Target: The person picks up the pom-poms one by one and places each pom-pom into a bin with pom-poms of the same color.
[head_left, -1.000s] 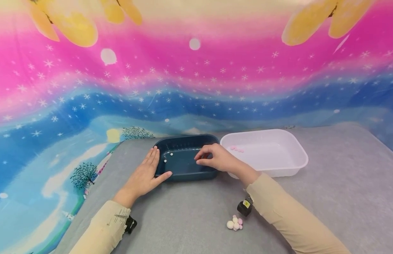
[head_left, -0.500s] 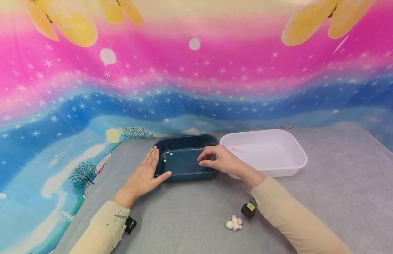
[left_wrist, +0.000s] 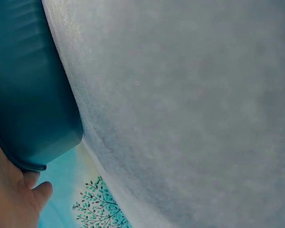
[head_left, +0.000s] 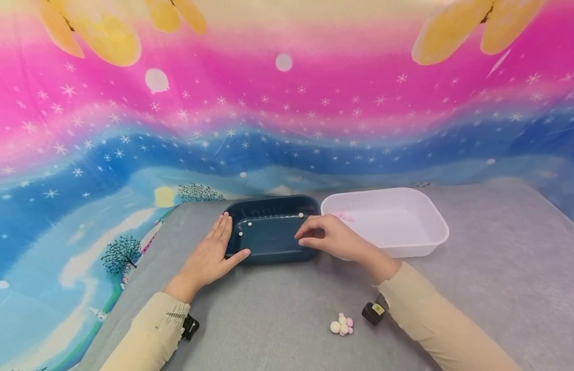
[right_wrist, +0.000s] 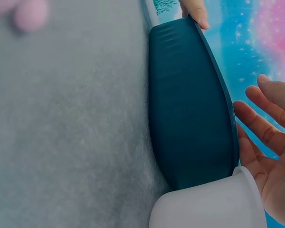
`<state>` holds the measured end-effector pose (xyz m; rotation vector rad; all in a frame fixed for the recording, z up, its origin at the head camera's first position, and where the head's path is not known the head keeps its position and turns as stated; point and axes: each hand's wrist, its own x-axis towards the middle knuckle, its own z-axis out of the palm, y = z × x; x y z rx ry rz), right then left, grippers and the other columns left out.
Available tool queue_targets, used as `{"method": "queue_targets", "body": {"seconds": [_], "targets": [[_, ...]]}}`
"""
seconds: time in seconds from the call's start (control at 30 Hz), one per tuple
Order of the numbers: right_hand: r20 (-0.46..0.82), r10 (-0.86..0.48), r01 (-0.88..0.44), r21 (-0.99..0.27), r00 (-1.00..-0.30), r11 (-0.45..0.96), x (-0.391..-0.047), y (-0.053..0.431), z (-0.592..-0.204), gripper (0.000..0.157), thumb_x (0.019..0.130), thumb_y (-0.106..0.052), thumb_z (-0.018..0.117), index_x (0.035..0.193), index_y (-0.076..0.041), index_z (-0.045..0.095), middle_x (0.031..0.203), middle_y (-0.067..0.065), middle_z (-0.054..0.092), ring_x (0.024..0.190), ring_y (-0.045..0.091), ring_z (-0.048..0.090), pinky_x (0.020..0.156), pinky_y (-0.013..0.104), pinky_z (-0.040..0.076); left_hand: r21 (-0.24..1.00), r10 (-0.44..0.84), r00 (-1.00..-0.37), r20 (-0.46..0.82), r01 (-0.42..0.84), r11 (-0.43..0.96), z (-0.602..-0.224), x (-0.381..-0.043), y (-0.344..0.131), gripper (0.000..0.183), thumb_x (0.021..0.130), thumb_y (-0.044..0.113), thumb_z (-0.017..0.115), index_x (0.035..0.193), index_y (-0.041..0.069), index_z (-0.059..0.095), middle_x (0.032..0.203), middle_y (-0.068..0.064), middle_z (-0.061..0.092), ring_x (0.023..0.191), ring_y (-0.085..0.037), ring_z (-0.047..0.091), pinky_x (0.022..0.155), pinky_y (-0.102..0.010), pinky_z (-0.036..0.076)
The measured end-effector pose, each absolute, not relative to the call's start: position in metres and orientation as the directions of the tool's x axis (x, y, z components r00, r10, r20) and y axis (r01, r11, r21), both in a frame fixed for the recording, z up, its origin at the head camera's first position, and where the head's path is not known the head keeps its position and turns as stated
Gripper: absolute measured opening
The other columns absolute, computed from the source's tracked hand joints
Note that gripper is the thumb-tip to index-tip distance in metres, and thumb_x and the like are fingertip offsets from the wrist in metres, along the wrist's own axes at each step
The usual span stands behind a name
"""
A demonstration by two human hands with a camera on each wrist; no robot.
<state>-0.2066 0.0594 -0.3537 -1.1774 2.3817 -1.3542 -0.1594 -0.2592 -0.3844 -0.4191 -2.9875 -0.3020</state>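
Note:
My left hand [head_left: 209,256] lies along the left end of a dark teal tray [head_left: 273,242], its fingers straight on the rim and its thumb at the front edge. Over the tray's right end, my right hand [head_left: 332,235] hovers with relaxed, bent fingers. Thumb and index stand apart with nothing between them in the right wrist view. Inside the tray, two small white balls [head_left: 241,234] sit at the left. Another white ball [head_left: 301,215] lies toward the back right, just beyond my right fingertips.
Right beside the teal tray stands a white tray [head_left: 398,226], with several small pink balls [head_left: 345,217] at its left end. A cluster of white and pink balls [head_left: 342,324] lies on the grey cloth [head_left: 268,309] nearer me. A printed backdrop [head_left: 287,113] hangs behind.
My right hand has drawn slightly right and toward me. A white ball now shows at the teal tray's back right, where it was not visible before. My left hand stays put.

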Motion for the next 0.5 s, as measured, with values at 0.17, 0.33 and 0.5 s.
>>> {"method": "queue_targets", "body": {"seconds": [0.17,0.33,0.5], "targets": [[0.245,-0.695,-0.568,-0.774,-0.676,0.279,-0.204,0.064,-0.355,0.014,0.087,-0.025,0.065,0.098,-0.02,0.07,0.096,-0.002,0.066,0.084,0.01,0.058,0.074,0.027,0.051,0.178,0.268,-0.952,0.148,0.292,0.94,-0.385,-0.16,-0.26,0.097,0.086,0.07,0.036,0.148,0.002,0.008,0.156,-0.013,0.003,0.144,-0.026,0.004,0.113,-0.046,0.019],[0.239,-0.694,-0.563,-0.776,-0.679,0.283,-0.198,0.067,-0.353,0.012,0.087,-0.024,0.065,0.098,-0.022,0.07,0.095,-0.004,0.065,0.079,0.013,0.057,0.068,0.028,0.05,0.177,0.269,-0.951,0.15,0.293,0.939,-0.386,-0.161,-0.26,0.096,0.086,0.07,0.036,0.148,0.002,0.008,0.156,-0.013,0.003,0.144,-0.027,0.005,0.113,-0.047,0.019],[0.239,-0.703,-0.549,-0.796,-0.67,0.253,-0.193,0.067,-0.351,0.013,0.086,-0.022,0.065,0.098,-0.02,0.07,0.098,0.003,0.066,0.079,0.014,0.058,0.067,0.027,0.051,0.18,0.266,-0.953,0.148,0.29,0.94,-0.386,-0.161,-0.261,0.097,0.086,0.07,0.036,0.149,0.003,0.007,0.156,-0.012,0.002,0.144,-0.026,0.004,0.113,-0.046,0.019]]}}
